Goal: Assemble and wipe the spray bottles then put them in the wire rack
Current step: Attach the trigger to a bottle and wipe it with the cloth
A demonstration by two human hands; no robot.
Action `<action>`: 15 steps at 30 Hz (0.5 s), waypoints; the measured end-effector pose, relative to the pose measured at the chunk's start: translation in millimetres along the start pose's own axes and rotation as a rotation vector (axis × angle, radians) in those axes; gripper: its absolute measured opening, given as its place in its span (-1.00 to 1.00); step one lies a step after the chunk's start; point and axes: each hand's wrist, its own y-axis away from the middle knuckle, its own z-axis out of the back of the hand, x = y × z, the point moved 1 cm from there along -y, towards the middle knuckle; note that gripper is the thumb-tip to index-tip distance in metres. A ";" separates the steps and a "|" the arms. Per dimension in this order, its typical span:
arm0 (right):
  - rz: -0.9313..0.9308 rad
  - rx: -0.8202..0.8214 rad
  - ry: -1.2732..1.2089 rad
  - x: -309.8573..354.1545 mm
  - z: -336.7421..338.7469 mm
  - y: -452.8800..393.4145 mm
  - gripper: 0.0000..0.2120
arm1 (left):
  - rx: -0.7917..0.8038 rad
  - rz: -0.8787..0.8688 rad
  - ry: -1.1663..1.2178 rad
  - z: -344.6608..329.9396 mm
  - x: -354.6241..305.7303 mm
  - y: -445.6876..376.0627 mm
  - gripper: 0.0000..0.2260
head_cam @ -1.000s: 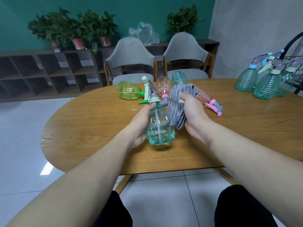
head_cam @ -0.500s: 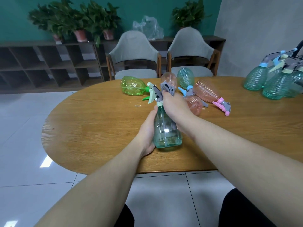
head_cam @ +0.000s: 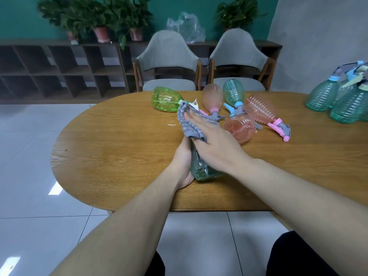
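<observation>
You sat at an oval wooden table (head_cam: 119, 156) on pale floor tiles (head_cam: 25, 136). Beyond the table's far edge stood two grey chairs (head_cam: 168, 56), and behind them a dark low shelf (head_cam: 59, 70) ran along a teal wall (head_cam: 179, 6), with potted plants (head_cam: 95, 14) and a clear plastic bag (head_cam: 186, 26) on top.

At the table's right end stood a cluster of upright teal bottles (head_cam: 338, 104). Towards the far middle of the table lay a loose group on their sides: a green bottle (head_cam: 165, 99), two pink ones (head_cam: 212, 96) (head_cam: 240, 130), a teal one (head_cam: 234, 92) and a ribbed pink one (head_cam: 260, 111).

In the middle of the table, nearer you, was the clear teal bottle (head_cam: 203, 170). Its long axis ran away from you, base towards your edge of the table and neck towards the chairs; the head was hidden under the cloth (head_cam: 189, 124).

Your left hand (head_cam: 183, 166) gripped the bottle's body from the left, fingers curled behind it. Your right hand (head_cam: 211, 140) lay flat, fingers straight and together, pressing the grey cloth onto the bottle's upper part.
</observation>
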 end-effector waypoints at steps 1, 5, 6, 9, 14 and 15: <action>0.029 0.022 0.018 -2.1 0.2 3.2 -0.37 | -0.006 -0.003 -0.001 0.8 0.6 -0.7 -0.62; 0.053 0.033 0.047 -7.5 2.5 5.9 -0.32 | 0.005 -0.015 -0.014 -1.3 1.5 -0.3 -0.65; 0.041 0.024 0.030 -7.5 3.3 3.5 -0.33 | 0.013 -0.027 -0.014 -3.2 1.6 0.8 -0.65; -0.002 -0.005 -0.051 -5.3 4.9 -6.7 -0.37 | 0.027 -0.049 -0.063 -7.2 0.8 3.5 -0.64; 0.035 -0.023 -0.068 -6.0 5.4 -7.6 -0.37 | 0.046 -0.056 -0.133 -8.8 -0.9 5.4 -0.66; 0.058 -0.020 -0.066 -6.5 5.5 -5.0 -0.37 | 0.041 -0.061 -0.125 -9.3 -0.7 5.9 -0.67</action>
